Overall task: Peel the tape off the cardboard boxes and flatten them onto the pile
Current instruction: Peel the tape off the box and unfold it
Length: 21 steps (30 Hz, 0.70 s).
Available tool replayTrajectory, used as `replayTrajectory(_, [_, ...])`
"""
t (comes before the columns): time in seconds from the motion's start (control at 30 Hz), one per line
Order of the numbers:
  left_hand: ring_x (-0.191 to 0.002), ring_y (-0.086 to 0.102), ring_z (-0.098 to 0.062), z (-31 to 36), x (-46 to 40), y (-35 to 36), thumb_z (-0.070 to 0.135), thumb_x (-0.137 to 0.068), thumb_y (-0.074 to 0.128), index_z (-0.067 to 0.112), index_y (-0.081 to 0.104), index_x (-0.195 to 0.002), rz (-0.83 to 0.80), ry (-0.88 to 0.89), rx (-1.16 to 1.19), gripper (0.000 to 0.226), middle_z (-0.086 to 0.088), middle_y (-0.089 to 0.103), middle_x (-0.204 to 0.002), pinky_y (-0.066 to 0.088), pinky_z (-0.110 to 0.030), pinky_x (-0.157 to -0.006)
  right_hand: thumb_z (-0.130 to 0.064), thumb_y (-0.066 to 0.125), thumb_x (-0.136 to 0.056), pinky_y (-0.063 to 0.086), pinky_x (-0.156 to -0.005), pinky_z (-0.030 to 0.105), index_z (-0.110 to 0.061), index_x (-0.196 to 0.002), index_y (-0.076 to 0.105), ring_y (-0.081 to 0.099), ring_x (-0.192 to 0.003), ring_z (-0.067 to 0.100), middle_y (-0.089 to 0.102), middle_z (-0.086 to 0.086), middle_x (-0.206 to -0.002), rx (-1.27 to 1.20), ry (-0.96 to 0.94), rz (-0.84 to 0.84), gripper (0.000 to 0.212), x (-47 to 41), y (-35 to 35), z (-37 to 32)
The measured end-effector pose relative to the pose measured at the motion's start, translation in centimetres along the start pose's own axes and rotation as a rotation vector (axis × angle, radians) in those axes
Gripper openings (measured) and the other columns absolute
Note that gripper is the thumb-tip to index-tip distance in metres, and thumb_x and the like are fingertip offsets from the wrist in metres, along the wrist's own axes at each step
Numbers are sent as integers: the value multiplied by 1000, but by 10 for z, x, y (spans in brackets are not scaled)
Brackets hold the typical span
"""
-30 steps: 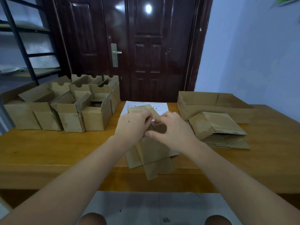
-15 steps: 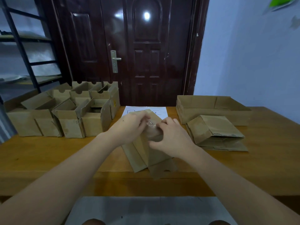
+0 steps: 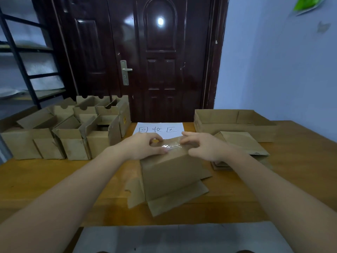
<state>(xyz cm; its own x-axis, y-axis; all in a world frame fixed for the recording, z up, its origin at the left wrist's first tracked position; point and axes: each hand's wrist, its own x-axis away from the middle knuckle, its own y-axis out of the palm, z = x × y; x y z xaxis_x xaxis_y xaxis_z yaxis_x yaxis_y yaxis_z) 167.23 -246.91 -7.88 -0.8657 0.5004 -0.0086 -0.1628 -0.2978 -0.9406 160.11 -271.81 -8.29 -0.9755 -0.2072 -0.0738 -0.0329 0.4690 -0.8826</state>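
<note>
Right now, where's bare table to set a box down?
Bare wood: in front of the upright boxes, left of the left hand's arm; and the right end, past the flat pile and below the tray. Crowded: centre, where both hands, right hand included, work tape on the box, with the sign behind.

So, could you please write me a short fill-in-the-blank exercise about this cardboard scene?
1. Both hands work at a strip of clear ____ on the box.
2. The white paper sign lies ____ that box.
3. The upright open boxes stand to the person's ____.

Missing words: tape; behind; left
</note>
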Motion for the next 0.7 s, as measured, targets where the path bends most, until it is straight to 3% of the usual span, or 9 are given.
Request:
replayTrajectory(0.07, [-89,60,-9,10,6,4,94,-70,52,43,56,-116,52,-43,-83,69,12,63,-97,52,-33,-75,-26,63,-95,32,-99,14,-29,-125,70,43,-135,13,53,-8,-142,-52,8,161,30,-6,10,-2])
replayTrajectory(0.17, [-75,55,-11,31,17,11,95,-74,44,30,52,-96,155,-86,-279,69,7,59,-83,44,-33,-62,-40,66,-94,42,-100,33,-29,-119,73,44,-117,19,57,-4,-113,30,65,382,28,-19,32,-2])
replayTrajectory(0.23, [-74,54,-15,42,22,16,95,-77,39,28,44,-83,214,-73,-355,67,6,54,-78,42,-33,-61,-37,65,-95,44,-100,39,-29,-117,74,43,-114,20,56,-5,-107,28,95,443,25,-25,41,-4])
replayTrajectory(0.3, [-70,51,-16,45,24,19,92,-81,35,30,35,-75,236,-49,-397,62,6,49,-73,41,-33,-59,-30,64,-96,39,-98,31,-28,-110,77,42,-113,20,55,-7,-105,-37,79,443,18,-27,44,-7])
replayTrajectory(0.4, [-71,53,-11,35,16,17,82,-90,39,28,52,-89,310,-44,-378,56,7,57,-84,37,-28,-57,-24,62,-98,31,-91,25,-27,-102,77,41,-112,21,58,-5,-107,-60,38,419,16,-30,42,-10])
replayTrajectory(0.47, [-96,57,-13,24,4,20,73,-93,48,30,60,-113,347,36,-256,49,9,59,-109,44,-30,-72,-23,59,-101,34,-92,28,-24,-100,76,43,-111,24,60,-2,-110,-34,32,402,18,-34,42,-11])
replayTrajectory(0.53, [-116,53,-16,17,-9,23,62,-98,50,34,60,-132,277,143,-154,45,6,55,-124,46,-35,-93,-22,56,-102,37,-94,32,-22,-96,74,45,-110,26,59,0,-108,-31,41,394,19,-38,43,-11])
replayTrajectory(0.6, [-115,54,-19,17,-19,25,52,-103,48,37,63,-133,214,188,-122,37,5,56,-120,45,-38,-98,-22,54,-103,37,-96,35,-23,-92,70,44,-109,27,57,0,-106,-39,59,381,19,-42,44,-11])
replayTrajectory(0.7, [-101,56,-17,19,-31,21,50,-102,52,34,71,-117,255,180,-81,29,6,56,-103,48,-38,-91,-21,48,-105,36,-94,34,-33,-82,53,45,-108,27,54,-5,-101,-33,48,355,27,-46,46,-11])
